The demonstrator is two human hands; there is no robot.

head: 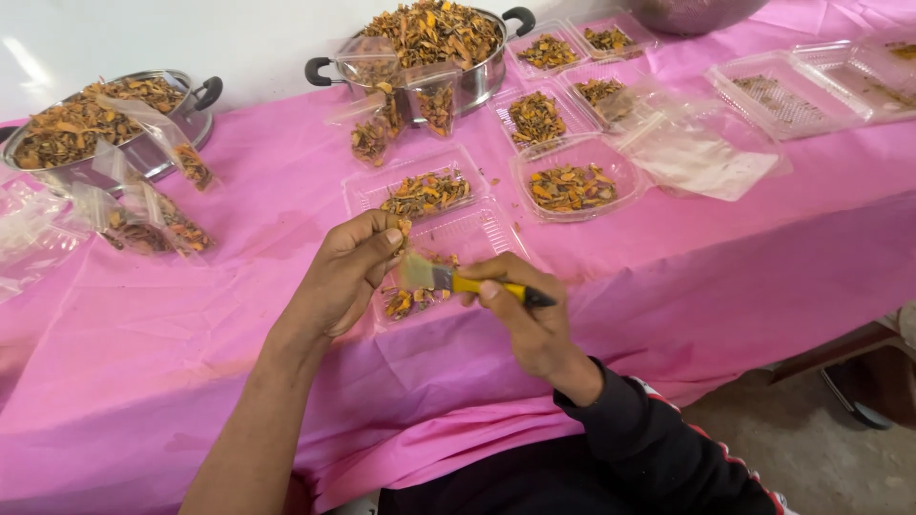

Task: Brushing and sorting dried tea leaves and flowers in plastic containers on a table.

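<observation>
The left hand [351, 267] is curled, and its thumb and fingers pinch a small dry piece [405, 228] of orange-brown material. The right hand [530, 310] grips a small brush [458, 280] by its yellow and black handle; the pale, soft bristles touch the piece near the left fingertips. Both hands are above a clear, thin plastic tray [477, 234] with a ribbed bottom, which holds some flaky orange and brown chips. It lies on a smooth pink cloth [191, 362]. Farther back stand round shiny metal pots [477, 76], heaped with the same rough chips, and small transparent bags [372, 133].
</observation>
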